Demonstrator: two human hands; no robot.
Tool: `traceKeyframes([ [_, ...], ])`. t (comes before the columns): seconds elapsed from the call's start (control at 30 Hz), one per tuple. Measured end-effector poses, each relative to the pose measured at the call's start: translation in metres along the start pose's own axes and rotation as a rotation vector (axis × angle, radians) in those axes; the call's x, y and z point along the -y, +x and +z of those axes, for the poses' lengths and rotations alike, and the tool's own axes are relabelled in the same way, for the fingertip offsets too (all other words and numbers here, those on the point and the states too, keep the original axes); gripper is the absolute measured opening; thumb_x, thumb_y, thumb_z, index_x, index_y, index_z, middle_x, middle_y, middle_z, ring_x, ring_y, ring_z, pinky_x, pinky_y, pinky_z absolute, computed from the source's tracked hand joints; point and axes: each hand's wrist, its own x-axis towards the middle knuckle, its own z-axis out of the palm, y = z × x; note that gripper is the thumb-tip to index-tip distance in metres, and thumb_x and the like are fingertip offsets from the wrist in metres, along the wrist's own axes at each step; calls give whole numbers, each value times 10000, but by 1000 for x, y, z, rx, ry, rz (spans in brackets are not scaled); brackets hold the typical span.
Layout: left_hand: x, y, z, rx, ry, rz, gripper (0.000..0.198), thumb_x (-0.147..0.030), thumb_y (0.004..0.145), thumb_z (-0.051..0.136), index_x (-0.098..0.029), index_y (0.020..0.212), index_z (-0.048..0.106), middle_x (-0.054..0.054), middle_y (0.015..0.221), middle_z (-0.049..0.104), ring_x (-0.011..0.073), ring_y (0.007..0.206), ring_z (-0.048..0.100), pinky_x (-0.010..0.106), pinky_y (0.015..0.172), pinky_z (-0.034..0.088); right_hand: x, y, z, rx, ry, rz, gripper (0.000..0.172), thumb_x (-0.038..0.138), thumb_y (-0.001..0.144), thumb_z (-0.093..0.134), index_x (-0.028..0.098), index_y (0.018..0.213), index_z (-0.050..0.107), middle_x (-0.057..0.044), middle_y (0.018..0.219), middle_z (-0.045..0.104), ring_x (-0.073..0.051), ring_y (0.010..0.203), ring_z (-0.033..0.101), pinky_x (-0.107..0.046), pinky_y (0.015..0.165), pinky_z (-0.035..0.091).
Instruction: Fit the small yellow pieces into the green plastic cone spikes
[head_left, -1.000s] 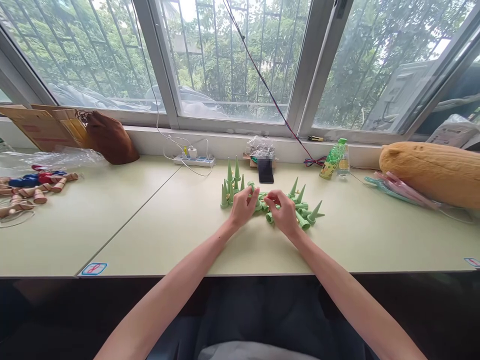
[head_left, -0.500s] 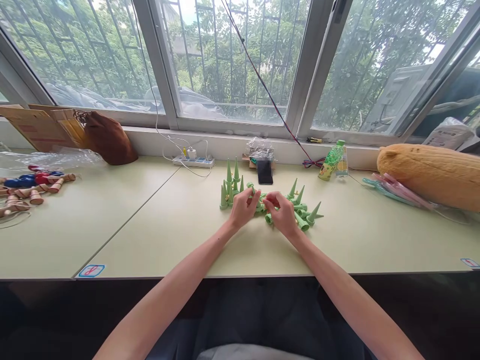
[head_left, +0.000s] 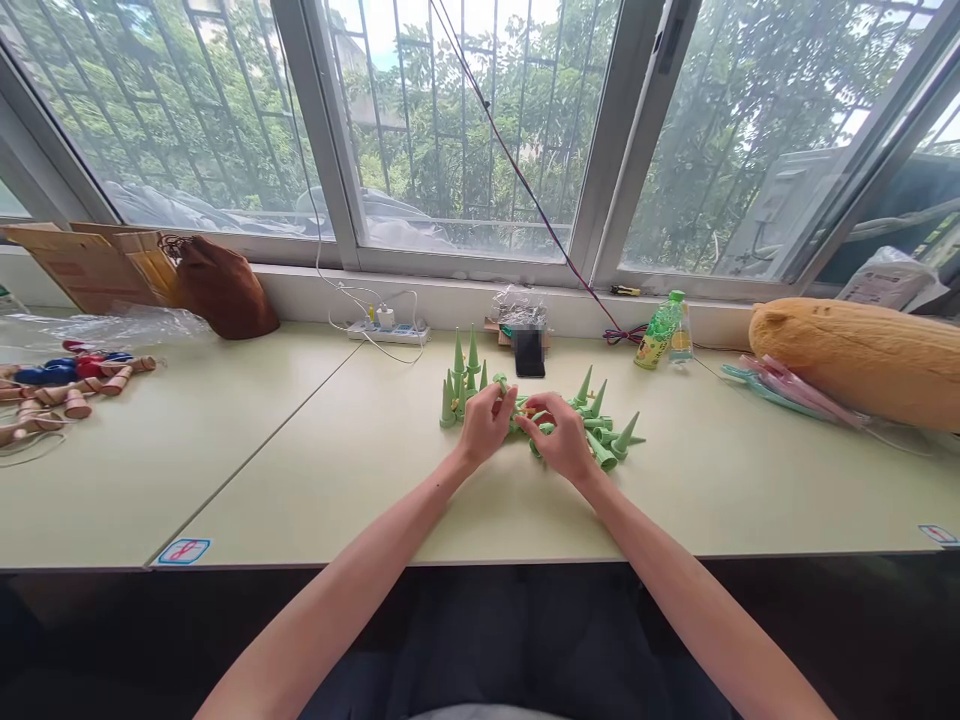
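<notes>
A heap of green plastic cones (head_left: 600, 432) lies on the pale table (head_left: 360, 470) in front of me. Several cones (head_left: 459, 375) stand upright at its left. My left hand (head_left: 486, 423) and my right hand (head_left: 559, 438) meet over the middle of the heap, fingers curled and pinched. Each seems to grip a small green piece (head_left: 517, 408), and the two pieces touch between the fingertips. Exactly what the fingers hold is partly hidden.
A black phone (head_left: 529, 352) leans behind the heap. A power strip (head_left: 388, 331) with cables sits by the window sill. A green bottle (head_left: 658, 331) stands at the right, beside a tan plush (head_left: 862, 346). Wooden toys (head_left: 60, 385), a brown bag (head_left: 221, 288) and cardboard lie at left.
Both hands have stayed over the heap, their fingertips drawing closer together around the small green pieces. The view has tilted slightly.
</notes>
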Motion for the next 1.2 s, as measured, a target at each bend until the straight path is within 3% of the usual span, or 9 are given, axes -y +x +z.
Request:
traceKeyframes([
  [0.13,3,1,1,-14,-11,0,377,-464,943,445,-189,689,482,-44,486,437,98,430,431,244,477,348,-1,1,0,28,-11,-19,162,342,883,590,202,964,590,-74,1011,597,-164,792,624,-326,729,579],
  [0.43,7,0,1,17,19,86,377,-426,951,442,-185,662,457,-4,629,490,97,518,442,240,507,370,-8,1,1,-7,-22,31,164,355,888,580,195,921,599,-59,915,618,-178,795,632,-321,715,561],
  [0.87,6,-3,1,84,41,181,368,-392,953,448,-168,674,533,38,708,536,105,585,455,241,533,374,-7,3,-3,20,-37,110,245,414,900,545,197,791,580,-24,741,613,-148,587,552,-286,587,476],
  [1.03,6,-2,0,76,88,217,385,-386,952,446,-172,635,495,10,648,466,97,546,395,234,504,347,-7,4,-3,48,-32,141,255,416,912,520,209,774,577,8,600,572,-152,521,529,-278,538,444],
  [1.2,7,-1,-1,31,111,212,382,-361,950,458,-173,617,439,-3,642,428,88,531,373,226,496,342,-4,6,-4,74,-45,141,255,414,916,511,214,771,572,12,593,580,-149,514,532,-272,533,435],
])
